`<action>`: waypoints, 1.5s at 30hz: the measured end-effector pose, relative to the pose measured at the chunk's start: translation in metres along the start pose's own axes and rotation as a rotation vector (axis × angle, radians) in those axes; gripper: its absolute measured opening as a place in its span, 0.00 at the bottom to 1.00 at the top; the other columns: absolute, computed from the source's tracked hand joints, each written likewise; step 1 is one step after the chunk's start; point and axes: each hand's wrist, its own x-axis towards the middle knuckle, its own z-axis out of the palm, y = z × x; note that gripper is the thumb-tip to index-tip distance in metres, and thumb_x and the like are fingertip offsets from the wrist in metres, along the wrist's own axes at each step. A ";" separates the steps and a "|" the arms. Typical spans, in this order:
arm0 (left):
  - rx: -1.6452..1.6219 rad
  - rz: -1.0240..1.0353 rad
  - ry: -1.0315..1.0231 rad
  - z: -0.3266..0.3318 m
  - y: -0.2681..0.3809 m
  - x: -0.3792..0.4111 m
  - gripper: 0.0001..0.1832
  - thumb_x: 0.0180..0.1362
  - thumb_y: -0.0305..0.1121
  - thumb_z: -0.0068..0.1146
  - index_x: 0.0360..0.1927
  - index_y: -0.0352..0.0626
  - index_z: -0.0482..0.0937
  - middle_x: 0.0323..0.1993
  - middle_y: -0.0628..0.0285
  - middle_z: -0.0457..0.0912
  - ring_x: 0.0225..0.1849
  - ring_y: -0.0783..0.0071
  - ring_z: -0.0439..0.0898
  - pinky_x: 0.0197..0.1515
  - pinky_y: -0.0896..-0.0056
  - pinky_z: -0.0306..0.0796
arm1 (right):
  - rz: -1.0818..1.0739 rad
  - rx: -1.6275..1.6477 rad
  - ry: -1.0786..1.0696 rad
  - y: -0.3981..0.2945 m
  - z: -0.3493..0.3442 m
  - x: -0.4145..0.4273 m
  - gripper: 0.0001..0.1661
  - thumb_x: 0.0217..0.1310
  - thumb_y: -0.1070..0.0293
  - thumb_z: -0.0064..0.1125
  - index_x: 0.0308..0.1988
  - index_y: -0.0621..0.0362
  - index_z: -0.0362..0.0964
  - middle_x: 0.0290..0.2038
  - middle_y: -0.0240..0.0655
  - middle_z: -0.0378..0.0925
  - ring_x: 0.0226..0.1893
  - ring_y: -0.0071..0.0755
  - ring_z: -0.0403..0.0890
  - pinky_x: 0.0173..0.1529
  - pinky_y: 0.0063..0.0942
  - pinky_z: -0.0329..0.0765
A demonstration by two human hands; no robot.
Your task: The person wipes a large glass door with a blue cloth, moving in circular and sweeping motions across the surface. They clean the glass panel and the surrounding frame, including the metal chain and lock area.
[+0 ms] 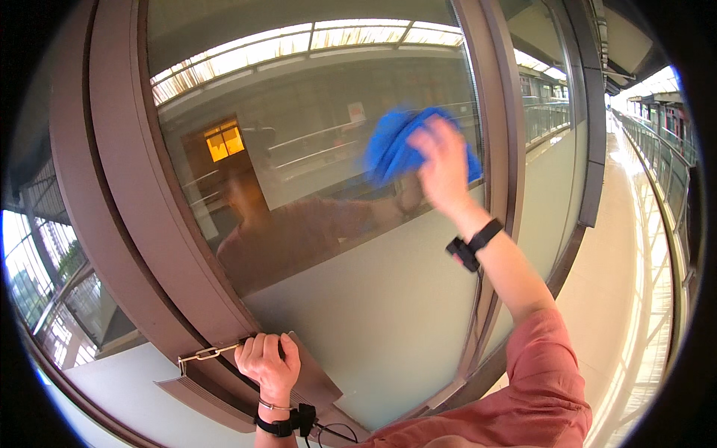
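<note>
A bunched blue cloth [395, 148] lies against the dark upper glass pane [313, 134] of a framed door, near the pane's right edge. Over it is my right hand [442, 159], slightly blurred, its fingers pressing the cloth to the glass. Lower left, my left hand [269, 361] is closed at the door's brown metal handle plate [313, 364], beside the end of a metal chain [208, 353]. What its fingers grip is mostly hidden. Both wrists wear black straps with small devices.
Below the dark pane is a frosted glass panel [369, 313]. Brown metal frame posts [126, 168] stand to the left, with a second handle plate [207, 400] at the chain's other end. On the right a walkway [610, 269] runs along a railing [661, 151].
</note>
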 end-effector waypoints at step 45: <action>-0.034 0.027 0.024 0.006 -0.001 0.000 0.10 0.52 0.30 0.60 0.20 0.46 0.72 0.17 0.64 0.72 0.20 0.62 0.70 0.28 0.61 0.58 | -0.030 0.245 0.242 -0.097 0.013 0.069 0.27 0.54 0.63 0.67 0.56 0.39 0.76 0.60 0.47 0.67 0.64 0.63 0.64 0.64 0.56 0.63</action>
